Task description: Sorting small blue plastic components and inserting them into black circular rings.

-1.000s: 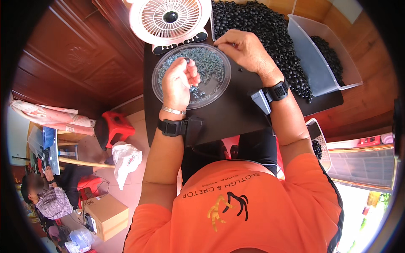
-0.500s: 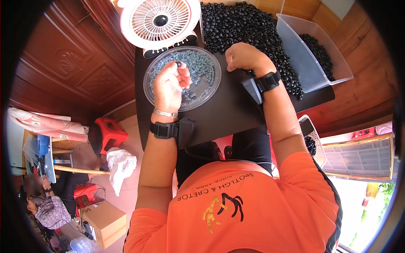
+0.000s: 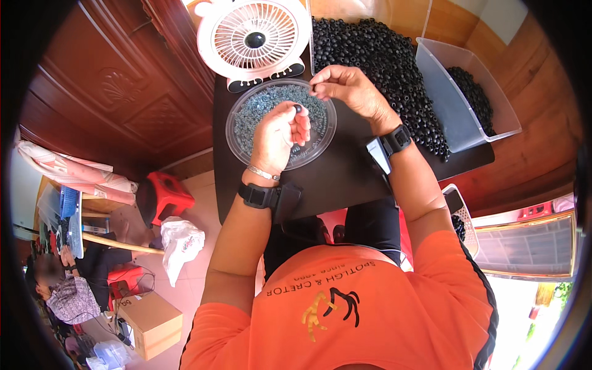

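Small black ring: a small black ring [image 3: 298, 109] is sitting pinched at the fingertips of the left hand [image 3: 280, 132], held up just above the round dish.
Left hand: it is hovering over the near half of the dish, thumb and forefinger closed on the ring, the other fingers curling loosely beside them; a black wrist strap [image 3: 259, 195] and a thin bracelet are showing below it.
Right hand: the right hand [image 3: 348, 89] is reaching in over the far rim of the dish, its fingertips drawn together on something tiny; what it is gripping is too small to tell. A dark watch band [image 3: 396, 139] is wrapping that wrist.
Round dish: a clear plastic dish [image 3: 327, 132] is lying on the black table [image 3: 345, 179], holding a thin layer of small grey-blue pieces [image 3: 253, 114] spread across its floor.
Fan: a white desk fan [image 3: 254, 38] is standing just behind the dish, its base touching or nearly touching the far rim.
Loose heap: a big pile of black rings [image 3: 376, 55] is lying straight on the table to the right of the fan, running behind the right hand and wrist.
Bin: a clear rectangular bin [image 3: 450, 105] is tilting at the right edge of the heap, with more black rings [image 3: 472, 95] gathered in its far end.
Further off: a red stool [image 3: 166, 191] and a white bag [image 3: 180, 240] are sitting on the floor to the left, with a cardboard box [image 3: 148, 324] nearer the corner, where another person is sitting.
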Tool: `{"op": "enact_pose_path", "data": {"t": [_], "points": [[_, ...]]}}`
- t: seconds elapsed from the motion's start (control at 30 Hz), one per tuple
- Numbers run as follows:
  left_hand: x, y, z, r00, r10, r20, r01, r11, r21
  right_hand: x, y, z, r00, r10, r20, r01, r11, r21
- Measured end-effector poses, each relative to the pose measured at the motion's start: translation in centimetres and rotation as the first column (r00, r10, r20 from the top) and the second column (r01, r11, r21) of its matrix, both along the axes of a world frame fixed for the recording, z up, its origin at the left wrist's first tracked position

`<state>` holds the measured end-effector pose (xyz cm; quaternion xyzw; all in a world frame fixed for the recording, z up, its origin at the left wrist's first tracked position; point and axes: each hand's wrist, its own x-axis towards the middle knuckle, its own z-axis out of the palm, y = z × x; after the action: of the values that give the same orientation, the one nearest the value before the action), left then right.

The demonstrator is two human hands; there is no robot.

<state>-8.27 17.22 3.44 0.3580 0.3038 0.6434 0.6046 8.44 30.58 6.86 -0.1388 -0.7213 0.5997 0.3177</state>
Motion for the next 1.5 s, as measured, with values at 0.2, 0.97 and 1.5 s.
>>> {"op": "enact_pose_path", "data": {"t": [0.2, 0.97, 1.5], "points": [[-0.4, 0.5, -0.9, 0.997, -0.074, 0.001, 0.074, 0.996, 0.051, -1.4, -1.6, -0.5, 0.99, 0.105, -0.096, -0.109, 0.993, -0.036], [-0.2, 0.5, -1.1, 1.0, 0.016, 0.02, -0.017, 0.998, 0.055, -2.3, -2.6, -1.1, 0.989, 0.119, -0.084, -0.129, 0.984, -0.121], [0.5, 0.5, -0.8, 0.985, 0.125, 0.115, -0.126, 0.992, -0.001, -3.2, -4.3, -1.1, 0.955, -0.263, -0.14, 0.287, 0.684, 0.671]]}}
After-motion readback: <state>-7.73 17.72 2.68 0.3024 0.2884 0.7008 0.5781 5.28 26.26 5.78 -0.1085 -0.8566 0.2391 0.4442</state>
